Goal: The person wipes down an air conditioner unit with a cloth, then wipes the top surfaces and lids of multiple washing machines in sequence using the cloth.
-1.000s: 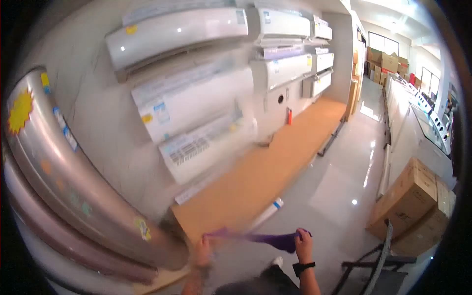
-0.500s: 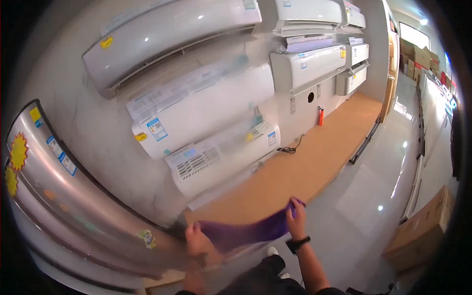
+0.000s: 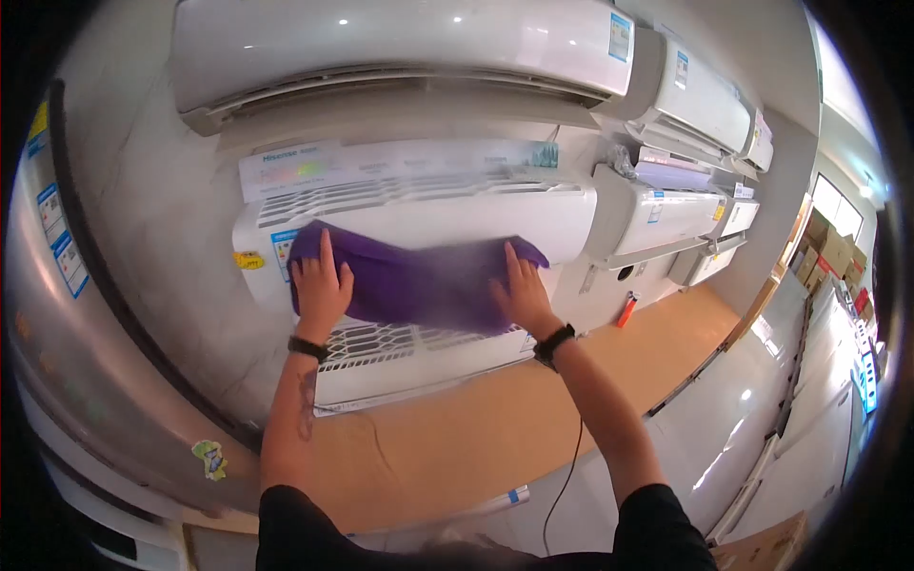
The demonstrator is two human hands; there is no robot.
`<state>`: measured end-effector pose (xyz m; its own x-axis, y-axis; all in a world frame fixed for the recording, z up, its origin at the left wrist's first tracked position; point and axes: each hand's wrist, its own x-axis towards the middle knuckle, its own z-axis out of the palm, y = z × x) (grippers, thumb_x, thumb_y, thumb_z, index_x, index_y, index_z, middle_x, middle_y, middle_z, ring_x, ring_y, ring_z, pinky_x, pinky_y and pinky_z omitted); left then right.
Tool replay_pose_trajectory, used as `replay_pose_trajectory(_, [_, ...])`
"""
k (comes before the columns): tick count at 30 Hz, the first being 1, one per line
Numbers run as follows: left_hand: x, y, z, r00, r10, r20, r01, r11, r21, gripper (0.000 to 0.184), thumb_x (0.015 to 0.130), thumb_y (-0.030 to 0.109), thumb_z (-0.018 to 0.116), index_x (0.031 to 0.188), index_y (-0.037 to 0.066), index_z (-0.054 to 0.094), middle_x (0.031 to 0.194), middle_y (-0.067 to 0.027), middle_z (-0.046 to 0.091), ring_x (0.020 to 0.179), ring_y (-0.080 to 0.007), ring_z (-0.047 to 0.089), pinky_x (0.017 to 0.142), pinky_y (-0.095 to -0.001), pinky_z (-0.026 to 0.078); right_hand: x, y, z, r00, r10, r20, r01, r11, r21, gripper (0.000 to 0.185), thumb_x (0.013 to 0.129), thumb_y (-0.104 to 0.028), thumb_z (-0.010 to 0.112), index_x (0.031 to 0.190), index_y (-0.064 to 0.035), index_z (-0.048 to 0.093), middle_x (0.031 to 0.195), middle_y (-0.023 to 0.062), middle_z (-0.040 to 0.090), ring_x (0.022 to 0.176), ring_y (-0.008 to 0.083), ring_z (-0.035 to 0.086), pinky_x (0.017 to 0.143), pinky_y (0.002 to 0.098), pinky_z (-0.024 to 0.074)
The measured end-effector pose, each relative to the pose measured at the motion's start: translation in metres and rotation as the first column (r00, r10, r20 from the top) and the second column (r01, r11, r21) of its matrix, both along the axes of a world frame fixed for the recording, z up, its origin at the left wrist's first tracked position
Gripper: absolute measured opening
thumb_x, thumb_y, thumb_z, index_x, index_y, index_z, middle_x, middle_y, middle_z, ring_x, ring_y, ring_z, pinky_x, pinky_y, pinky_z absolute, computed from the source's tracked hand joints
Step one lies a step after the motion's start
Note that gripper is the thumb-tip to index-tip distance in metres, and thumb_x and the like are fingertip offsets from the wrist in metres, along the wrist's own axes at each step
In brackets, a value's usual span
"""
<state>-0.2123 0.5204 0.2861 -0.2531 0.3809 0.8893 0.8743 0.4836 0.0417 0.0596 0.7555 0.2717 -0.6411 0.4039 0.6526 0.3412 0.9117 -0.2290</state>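
A purple cloth (image 3: 419, 281) is stretched sideways across the front of a white wall-mounted air conditioner (image 3: 562, 214). My left hand (image 3: 322, 297) has its left end, index finger pointing up along the fabric and thumb apart. At the other end, my right hand (image 3: 526, 299) grips the cloth, fingers pointing up and partly blurred. The fabric covers much of the unit's lower front and the top of another air conditioner (image 3: 428, 381) below. Dark bands circle both wrists.
A large air conditioner (image 3: 400, 43) hangs above, and more units (image 3: 666, 219) line the wall to the right. At the left stands a tall rounded metallic appliance (image 3: 114, 381). A brown ledge (image 3: 428, 447) runs beneath, with an orange tube-like item (image 3: 627, 309) and a dark cable (image 3: 567, 476).
Both hands have risen from low over the ledge, bringing the purple cloth up against the air conditioner's front. The view has turned left and closer to the wall.
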Motion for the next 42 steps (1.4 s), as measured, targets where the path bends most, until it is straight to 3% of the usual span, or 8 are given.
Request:
replay_pose_trajectory(5, [-0.031,0.037,0.006,0.966,0.209,-0.154,-0.207,0.978,0.029,0.068,0.086,0.027,0.051,0.143,-0.001,0.027,0.111,-0.0232,0.055,0.111,-0.0421,0.047,0.095,-0.0697,0.024,-0.054,0.050,0.027,1.000,0.016,0.009,-0.017,0.993,0.117,0.070,0.081,-0.019,0.057,0.140,0.0045,0.027,0.112,0.0251,0.052,0.108,0.0388,0.048,0.097,0.0447,0.0363])
replay_pose_trajectory(8, [-0.018,0.048,0.004,0.964,0.264,0.022,-0.260,0.960,-0.105,0.070,0.085,0.028,0.052,0.143,-0.001,0.025,0.116,-0.0251,0.053,0.115,-0.0432,0.045,0.096,-0.0707,0.023,-0.077,0.046,0.040,0.986,-0.121,0.114,0.107,0.987,0.119,0.069,0.081,-0.019,0.056,0.140,0.0014,0.029,0.111,0.0245,0.054,0.110,0.0384,0.049,0.098,0.0485,0.0351])
replay_pose_trajectory(13, [-0.002,0.099,-0.012,0.977,0.110,-0.185,-0.119,0.992,-0.037,0.069,0.084,0.026,0.053,0.143,0.001,0.029,0.112,-0.0236,0.055,0.113,-0.0409,0.047,0.098,-0.0724,0.016,-0.065,0.074,0.022,0.985,-0.083,0.149,0.058,0.985,0.165,0.066,0.083,-0.025,0.052,0.141,-0.0022,0.030,0.106,0.0223,0.059,0.106,0.0387,0.054,0.098,0.0504,0.0355])
replay_pose_trajectory(19, [0.046,0.165,-0.024,0.999,-0.019,-0.035,0.012,0.979,-0.203,0.069,0.084,0.023,0.052,0.144,0.003,0.027,0.134,-0.0238,0.044,0.126,-0.0405,0.037,0.100,-0.0716,0.008,-0.001,0.128,0.025,0.955,-0.111,0.276,0.109,0.994,0.023,0.069,0.084,-0.030,0.051,0.143,-0.0028,0.028,0.113,0.0216,0.058,0.106,0.0375,0.055,0.098,0.0473,0.0359])
replay_pose_trajectory(23, [0.081,0.228,-0.006,0.998,0.014,-0.062,-0.027,0.976,-0.217,0.069,0.084,0.025,0.051,0.144,0.001,0.027,0.134,-0.0237,0.043,0.127,-0.0423,0.036,0.100,-0.0719,0.006,0.039,0.214,0.005,0.992,-0.117,-0.054,0.125,0.975,0.183,0.071,0.085,-0.030,0.051,0.145,-0.0024,0.024,0.122,0.0230,0.052,0.113,0.0374,0.050,0.101,0.0485,0.0321])
replay_pose_trajectory(29, [0.134,0.307,0.004,0.986,0.092,-0.136,-0.119,0.972,-0.203,0.073,0.078,0.026,0.053,0.143,0.001,0.029,0.129,-0.0239,0.047,0.124,-0.0425,0.039,0.098,-0.0720,0.015,0.065,0.280,0.004,0.995,-0.103,-0.014,0.103,0.961,0.256,0.071,0.083,-0.026,0.052,0.144,-0.0017,0.024,0.122,0.0234,0.052,0.113,0.0371,0.049,0.100,0.0508,0.0306])
replay_pose_trajectory(32, [0.151,0.330,0.008,0.968,0.129,-0.214,-0.170,0.968,-0.186,0.077,0.075,0.025,0.054,0.143,0.001,0.028,0.125,-0.0241,0.051,0.122,-0.0433,0.040,0.099,-0.0714,0.015,0.070,0.273,0.035,0.998,0.054,0.018,-0.054,0.998,0.041,0.069,0.082,-0.024,0.052,0.143,-0.0020,0.027,0.112,0.0211,0.056,0.105,0.0359,0.053,0.096,0.0506,0.0331])
replay_pose_trajectory(42, [0.157,0.343,-0.001,0.958,0.206,-0.198,-0.250,0.939,-0.236,0.085,0.070,0.027,0.058,0.143,-0.001,0.025,0.124,-0.0270,0.049,0.120,-0.0444,0.040,0.101,-0.0690,0.015,0.049,0.268,0.024,0.939,0.014,-0.343,0.061,0.977,0.205,0.066,0.076,-0.027,0.059,0.135,-0.0042,0.040,0.106,0.0142,0.053,0.100,0.0306,0.051,0.091,0.0499,0.0365])
